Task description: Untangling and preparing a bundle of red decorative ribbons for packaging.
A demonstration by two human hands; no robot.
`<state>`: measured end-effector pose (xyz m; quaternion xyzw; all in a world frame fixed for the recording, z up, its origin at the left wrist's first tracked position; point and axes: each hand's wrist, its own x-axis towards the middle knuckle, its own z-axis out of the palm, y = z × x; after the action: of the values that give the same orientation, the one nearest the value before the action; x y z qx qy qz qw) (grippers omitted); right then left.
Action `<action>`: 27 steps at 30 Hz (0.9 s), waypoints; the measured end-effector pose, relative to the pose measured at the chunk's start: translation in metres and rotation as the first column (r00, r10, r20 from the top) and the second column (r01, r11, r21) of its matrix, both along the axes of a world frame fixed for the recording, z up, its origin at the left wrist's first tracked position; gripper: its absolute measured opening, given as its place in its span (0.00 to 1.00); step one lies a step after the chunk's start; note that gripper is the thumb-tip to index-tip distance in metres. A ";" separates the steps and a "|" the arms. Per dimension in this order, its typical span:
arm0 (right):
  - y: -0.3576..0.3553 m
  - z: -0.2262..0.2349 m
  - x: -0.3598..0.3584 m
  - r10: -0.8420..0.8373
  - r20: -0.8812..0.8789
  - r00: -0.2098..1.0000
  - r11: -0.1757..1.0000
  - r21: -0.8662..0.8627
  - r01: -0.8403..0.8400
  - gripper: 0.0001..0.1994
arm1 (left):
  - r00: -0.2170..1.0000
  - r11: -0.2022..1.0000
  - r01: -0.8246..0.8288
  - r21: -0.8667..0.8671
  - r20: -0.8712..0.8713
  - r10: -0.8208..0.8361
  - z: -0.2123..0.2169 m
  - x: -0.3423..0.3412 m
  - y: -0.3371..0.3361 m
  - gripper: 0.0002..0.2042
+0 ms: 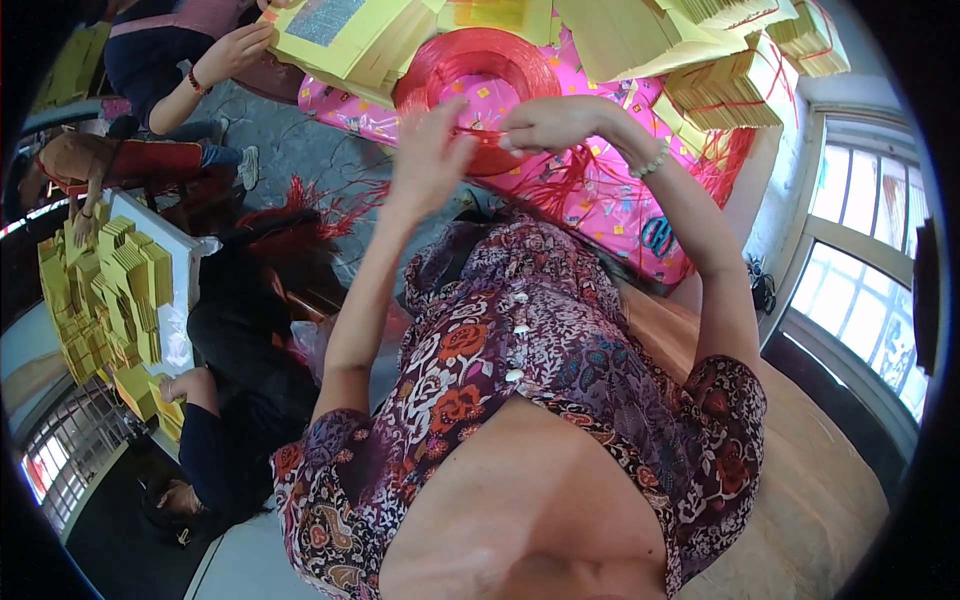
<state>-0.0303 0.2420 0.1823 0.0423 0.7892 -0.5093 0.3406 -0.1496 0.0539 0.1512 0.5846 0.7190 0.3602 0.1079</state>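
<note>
A roll of glossy red plastic string (410, 90) lies on a table with a pink patterned cover. In front of it my right hand (555, 124) is closed, its fingertips pinching a length of red string (482, 133). My left hand (432, 150) is raised at the left side of the roll, near the other end of that length. Motion smears its fingers, so I cannot tell whether they grip the string. Loose cut red strings (585, 185) spread over the cover below my right wrist.
Scissors with teal handles (657, 236) lie near the table's right front edge. Stacks of yellow paper (730, 88) tied with red string stand at the far right. Across the table a co-worker's hand (238, 52) touches more yellow paper. People sit at a left table with yellow bundles (130, 275).
</note>
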 end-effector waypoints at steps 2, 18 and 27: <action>-0.003 0.001 -0.010 0.012 -0.043 0.999 1.000 -0.014 -0.013 0.16 | 0.996 0.988 0.065 -0.137 0.073 -0.055 -0.001 0.020 0.014 0.20; 0.052 -0.013 0.061 -0.105 0.212 0.972 0.943 -0.289 0.165 0.13 | 0.937 0.926 -0.345 -0.155 -0.116 0.329 -0.081 -0.085 -0.110 0.12; 0.018 0.002 0.023 -0.079 0.027 0.996 0.995 0.058 0.078 0.17 | 0.986 0.995 0.064 -0.082 -0.148 -0.076 -0.002 -0.039 -0.021 0.31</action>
<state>-0.0069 0.2602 0.1847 0.0904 0.7961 -0.4989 0.3305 -0.1883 0.0330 0.1496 0.6304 0.7175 0.2829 0.0883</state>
